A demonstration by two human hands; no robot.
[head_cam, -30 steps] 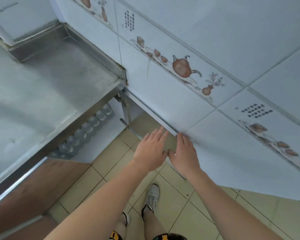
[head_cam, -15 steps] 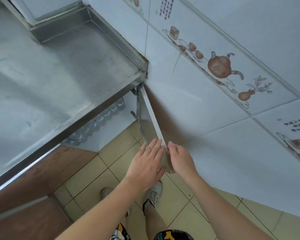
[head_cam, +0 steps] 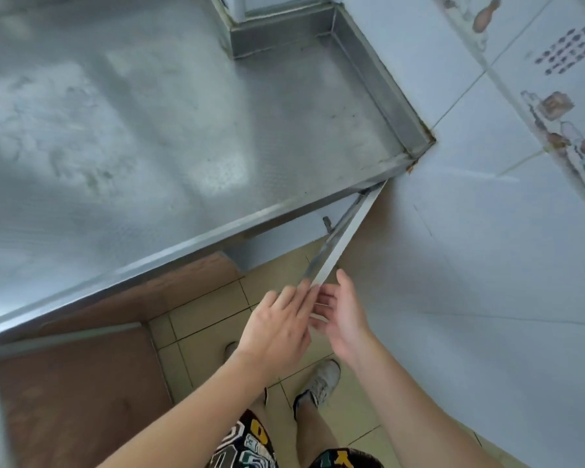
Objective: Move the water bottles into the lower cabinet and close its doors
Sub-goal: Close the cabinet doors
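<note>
The lower cabinet's right door (head_cam: 347, 228) shows edge-on as a thin white strip running from the countertop's corner down to my hands. My left hand (head_cam: 277, 329) lies with straight fingers against the door's inner side at its free edge. My right hand (head_cam: 343, 315) is on the outer side, palm toward the door, its fingers loosely bent and touching that edge. The steel countertop (head_cam: 149, 130) hides the water bottles and the inside of the cabinet. The brown left door (head_cam: 81, 400) stands out from the cabinet at the lower left.
A tiled wall (head_cam: 487, 265) with teapot pictures rises close on the right. Beige floor tiles (head_cam: 200, 319) and my shoes lie below my hands. A raised steel rim (head_cam: 382, 86) borders the countertop along the wall.
The right door has swung away from the wall toward the cabinet, with both hands following its free edge. The view has shifted over the countertop, and the bottles seen earlier are now hidden.
</note>
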